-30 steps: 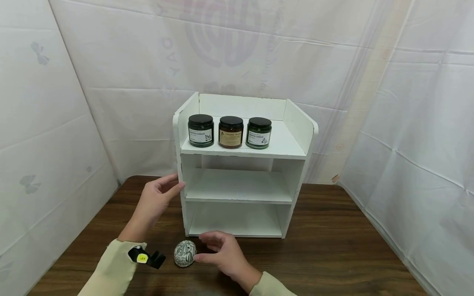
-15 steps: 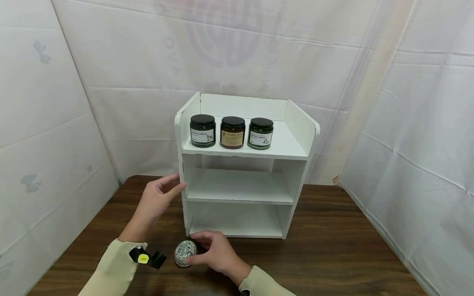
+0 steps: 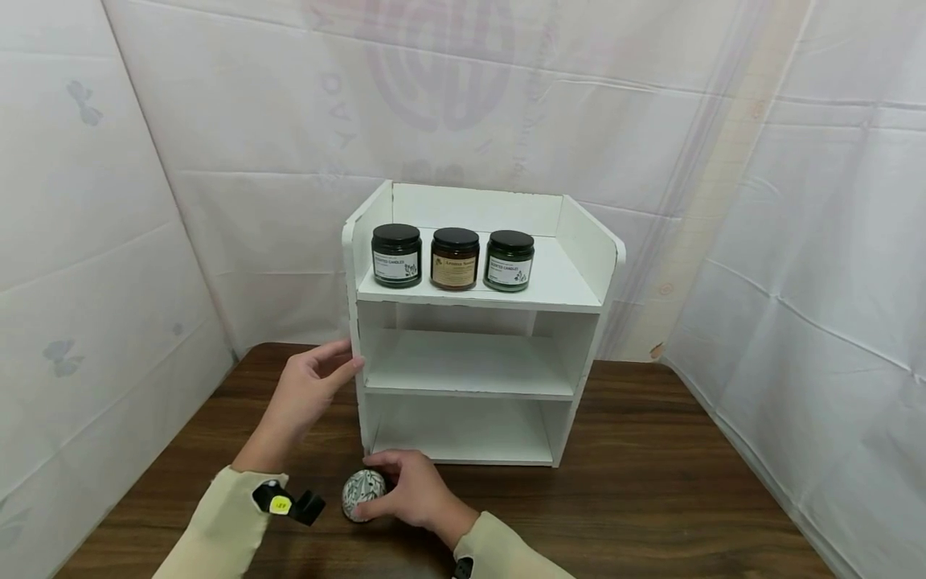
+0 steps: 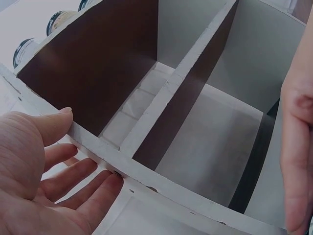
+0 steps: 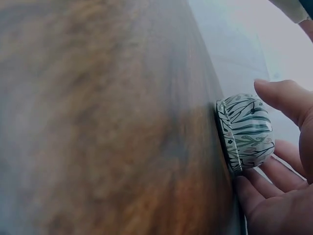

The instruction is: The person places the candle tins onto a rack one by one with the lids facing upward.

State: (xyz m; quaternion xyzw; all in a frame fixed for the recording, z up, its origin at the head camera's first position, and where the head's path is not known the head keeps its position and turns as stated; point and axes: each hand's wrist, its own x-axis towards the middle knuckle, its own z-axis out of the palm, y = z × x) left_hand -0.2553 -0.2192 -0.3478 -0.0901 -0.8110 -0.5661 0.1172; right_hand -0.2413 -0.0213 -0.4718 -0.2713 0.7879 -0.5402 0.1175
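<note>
A small round tin [image 3: 362, 487], white with a dark green leaf pattern, sits on the table in front of the white shelf unit [image 3: 470, 386]. My right hand [image 3: 419, 489] is around it, thumb on the near side and fingers on the far side. In the right wrist view, thumb and fingers flank the patterned tin [image 5: 248, 129], which touches the tabletop. My left hand [image 3: 307, 386] holds the shelf unit's left side panel. Seen from the left wrist, the thumb lies at the panel's front edge [image 4: 110, 152] and the fingertips touch its outer face.
On the top shelf stand three black-lidded candle jars: a dark green jar [image 3: 396, 256], an amber jar [image 3: 454, 259] and a green jar [image 3: 510, 261]. The brown wooden table [image 3: 651, 466] extends right of the unit. White sheeting [image 3: 253, 161] hangs behind and at both sides.
My right hand has moved left from beside the tin until its thumb and fingers are around it. The left hand stays at the side panel; the tin has not visibly moved.
</note>
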